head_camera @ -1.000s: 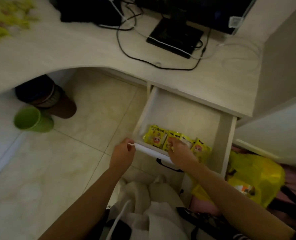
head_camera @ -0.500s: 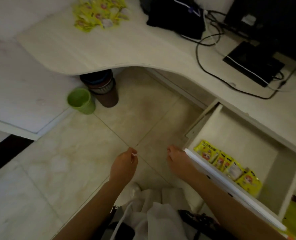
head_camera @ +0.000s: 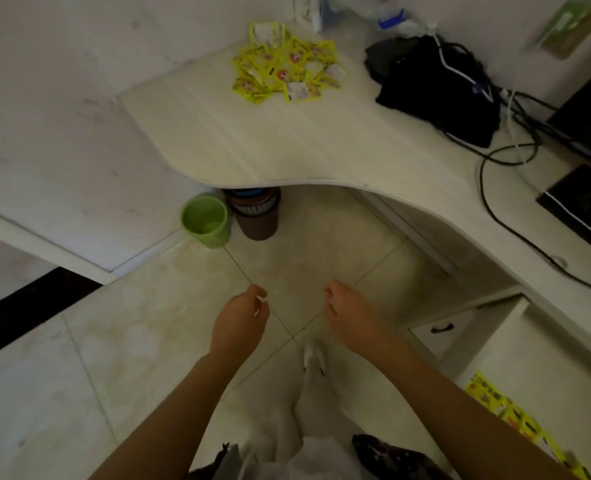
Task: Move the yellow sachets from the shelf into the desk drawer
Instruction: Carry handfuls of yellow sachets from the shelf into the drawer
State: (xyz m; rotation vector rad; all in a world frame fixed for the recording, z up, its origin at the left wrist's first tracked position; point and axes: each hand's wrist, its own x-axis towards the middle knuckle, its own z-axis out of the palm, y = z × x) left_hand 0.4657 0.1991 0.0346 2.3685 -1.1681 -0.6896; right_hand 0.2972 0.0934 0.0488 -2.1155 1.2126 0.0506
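Note:
A loose pile of yellow sachets (head_camera: 287,65) lies on the far end of the pale curved desk top (head_camera: 269,143), well beyond both hands. The open desk drawer (head_camera: 536,351) is at the lower right; a row of yellow sachets (head_camera: 515,417) rests along its near side, partly hidden by my right forearm. My left hand (head_camera: 240,323) and my right hand (head_camera: 351,315) hover over the tiled floor, side by side, fingers loosely curled with nothing in them.
A green cup (head_camera: 205,221) and a brown bin (head_camera: 257,214) stand on the floor under the desk edge. A black bag (head_camera: 439,84), cables (head_camera: 505,188) and a monitor base (head_camera: 585,206) occupy the desk's right side. A lower closed drawer with a dark handle (head_camera: 441,328) sits below.
Both hands have left the drawer and swung left over the floor. My view has turned left, so the sachet pile on the desk is now in full sight.

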